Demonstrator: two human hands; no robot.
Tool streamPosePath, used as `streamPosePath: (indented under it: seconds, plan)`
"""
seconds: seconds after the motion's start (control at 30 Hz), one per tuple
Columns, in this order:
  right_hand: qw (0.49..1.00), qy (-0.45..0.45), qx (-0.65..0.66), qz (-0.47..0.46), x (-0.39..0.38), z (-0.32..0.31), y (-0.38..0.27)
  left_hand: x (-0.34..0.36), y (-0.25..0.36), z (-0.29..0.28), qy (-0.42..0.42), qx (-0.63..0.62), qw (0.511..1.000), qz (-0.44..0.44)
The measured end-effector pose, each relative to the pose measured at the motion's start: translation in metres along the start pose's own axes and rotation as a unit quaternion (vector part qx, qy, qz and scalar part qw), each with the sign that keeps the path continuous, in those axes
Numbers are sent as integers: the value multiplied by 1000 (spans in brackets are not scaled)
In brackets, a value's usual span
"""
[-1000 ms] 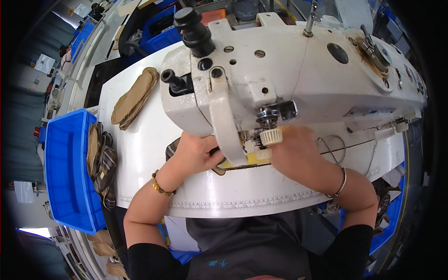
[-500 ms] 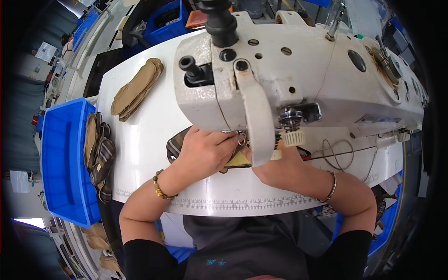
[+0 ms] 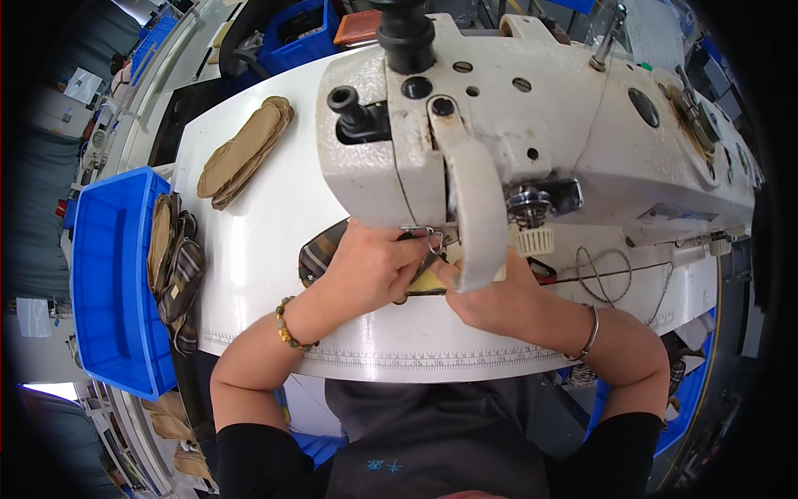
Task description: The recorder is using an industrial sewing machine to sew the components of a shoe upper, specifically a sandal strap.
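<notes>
A white industrial sewing machine (image 3: pixel 549 108) fills the upper middle, over a white worktable (image 3: pixel 241 308). My left hand (image 3: pixel 374 266) is at the metal presser foot (image 3: pixel 432 241), fingers bent and pressed on a dark plaid fabric piece (image 3: pixel 320 249) that reaches out to its left. My right hand (image 3: pixel 495 299) holds the same piece from the right, just below the needle area, its fingertips partly behind the machine's curved white lever (image 3: pixel 474 200). A yellow flat part (image 3: pixel 424 283) shows between my hands. The needle itself is hidden.
A stack of brown sole-shaped pieces (image 3: pixel 245 150) lies at upper left. A blue tub (image 3: pixel 112 283) stands left, beside hanging plaid pieces (image 3: pixel 174 274). Blue bins (image 3: pixel 291 46) and an orange tray (image 3: pixel 357 29) are behind. A loose cord (image 3: pixel 603 295) lies right. A person (image 3: pixel 120 71) is far left.
My left hand has moved right and up to the presser foot, fingers bent over the piece. My right hand has shifted slightly lower. The view has shifted, so the machine appears farther right.
</notes>
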State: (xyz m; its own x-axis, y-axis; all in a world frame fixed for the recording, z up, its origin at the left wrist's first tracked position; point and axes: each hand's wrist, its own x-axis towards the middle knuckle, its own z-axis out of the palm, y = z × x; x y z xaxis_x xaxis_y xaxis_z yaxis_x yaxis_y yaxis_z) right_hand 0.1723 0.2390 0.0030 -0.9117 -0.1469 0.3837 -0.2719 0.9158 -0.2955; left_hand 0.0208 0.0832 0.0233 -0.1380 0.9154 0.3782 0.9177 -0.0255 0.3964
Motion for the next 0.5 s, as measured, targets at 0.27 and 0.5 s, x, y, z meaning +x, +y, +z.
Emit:
streamPosePath:
  seconds: [0.27, 0.5]
  plan:
    - [991, -109, -62, 46, -8, 4, 1, 5, -2, -4, 27, -22, 999, -21]
    - [1000, 14, -6, 18, -10, 24, 12, 6, -7, -2, 16, -17, 999, -21]
